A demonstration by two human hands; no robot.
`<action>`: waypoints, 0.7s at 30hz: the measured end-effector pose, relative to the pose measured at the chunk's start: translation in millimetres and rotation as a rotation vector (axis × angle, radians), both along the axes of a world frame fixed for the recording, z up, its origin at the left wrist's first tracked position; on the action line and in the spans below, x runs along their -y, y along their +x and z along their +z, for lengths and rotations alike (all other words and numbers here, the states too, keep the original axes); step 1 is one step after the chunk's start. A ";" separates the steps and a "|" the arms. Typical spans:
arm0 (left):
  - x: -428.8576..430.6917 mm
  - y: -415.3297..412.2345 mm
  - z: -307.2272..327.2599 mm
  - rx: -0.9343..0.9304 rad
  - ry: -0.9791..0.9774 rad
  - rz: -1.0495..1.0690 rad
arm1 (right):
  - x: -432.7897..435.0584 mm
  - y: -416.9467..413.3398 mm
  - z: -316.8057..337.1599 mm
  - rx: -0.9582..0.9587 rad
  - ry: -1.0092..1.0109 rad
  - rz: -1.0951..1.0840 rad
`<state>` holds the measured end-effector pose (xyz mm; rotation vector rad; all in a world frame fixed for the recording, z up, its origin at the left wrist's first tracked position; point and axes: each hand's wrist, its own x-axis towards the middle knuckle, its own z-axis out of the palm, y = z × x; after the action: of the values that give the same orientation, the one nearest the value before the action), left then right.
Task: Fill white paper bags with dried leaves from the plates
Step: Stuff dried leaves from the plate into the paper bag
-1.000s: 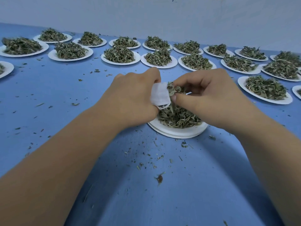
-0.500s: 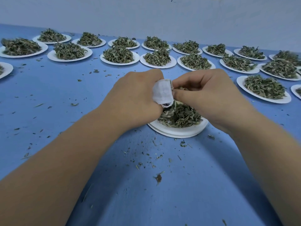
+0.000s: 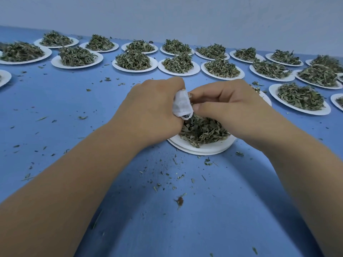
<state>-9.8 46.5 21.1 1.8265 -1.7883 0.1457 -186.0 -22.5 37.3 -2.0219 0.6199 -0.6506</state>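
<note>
- Plate point(image 3: 204, 149) on the bench point(image 3: 74, 112) holds leaves point(image 3: 202, 130); heaped plates point(image 3: 185, 72) stand behind.
- Left grip point(image 3: 154, 112) clasps the bag point(image 3: 181, 104).
- Right grip point(image 3: 228, 108) pinches leaves at its mouth.

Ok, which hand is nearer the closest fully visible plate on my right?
Right. The right hand lies just left of that plate; the left hand is farther left, gripping the white paper bag.

A blue tabletop point(image 3: 55, 108) below a plain pale-grey wall point(image 3: 185, 15).
</note>
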 end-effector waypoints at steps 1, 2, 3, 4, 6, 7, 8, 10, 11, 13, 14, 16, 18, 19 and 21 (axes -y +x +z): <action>-0.2 0.3 -0.2 -0.009 0.000 0.003 | 0.4 -1.4 2.3 -0.030 -0.003 0.020; -0.4 0.8 -0.3 -0.012 0.001 0.006 | 0.5 -2.3 4.7 -0.031 0.011 0.045; -0.6 1.3 -0.1 -0.015 0.005 0.009 | 0.7 -3.2 7.1 -0.004 0.038 0.059; -0.8 2.2 -0.1 -0.022 0.010 0.012 | 2.2 -4.7 8.9 0.035 0.050 0.045; -1.0 5.1 0.1 -0.037 0.031 0.020 | 8.0 -10.7 11.7 0.085 -0.016 -0.068; -1.4 6.4 0.5 -0.036 0.043 0.024 | 10.4 -15.2 13.2 0.065 -0.088 -0.123; -1.6 7.7 0.9 -0.022 0.048 0.029 | 13.2 -20.3 14.4 -0.008 -0.179 -0.142; -1.2 8.6 1.2 0.040 0.048 0.042 | 16.2 -29.4 14.3 -0.299 -0.342 -0.071; -0.9 8.4 1.5 0.080 0.053 0.051 | 15.8 -31.2 12.5 -0.449 -0.391 -0.041; 0.0 7.3 1.4 0.136 0.067 0.063 | 15.6 -29.9 6.3 -0.619 -0.476 -0.025; 0.2 6.8 0.9 0.149 0.070 0.062 | 15.7 -27.9 3.5 -0.624 -0.506 -0.033; 0.3 5.6 0.2 0.167 0.064 0.055 | 14.5 -24.6 2.3 -0.545 -0.512 -0.065; 0.2 5.0 0.1 0.183 0.068 0.057 | 13.7 -25.5 4.9 -0.435 -0.474 -0.112; -0.1 4.9 0.3 0.189 0.073 0.062 | 13.4 -26.9 6.6 -0.385 -0.450 -0.135; -0.7 5.1 1.4 0.195 0.074 0.072 | 12.7 -28.5 9.9 -0.288 -0.425 -0.163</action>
<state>-4.7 47.2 22.5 1.9885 -1.8819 0.2986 -214.5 -35.3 47.2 -2.5077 0.8807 -0.6299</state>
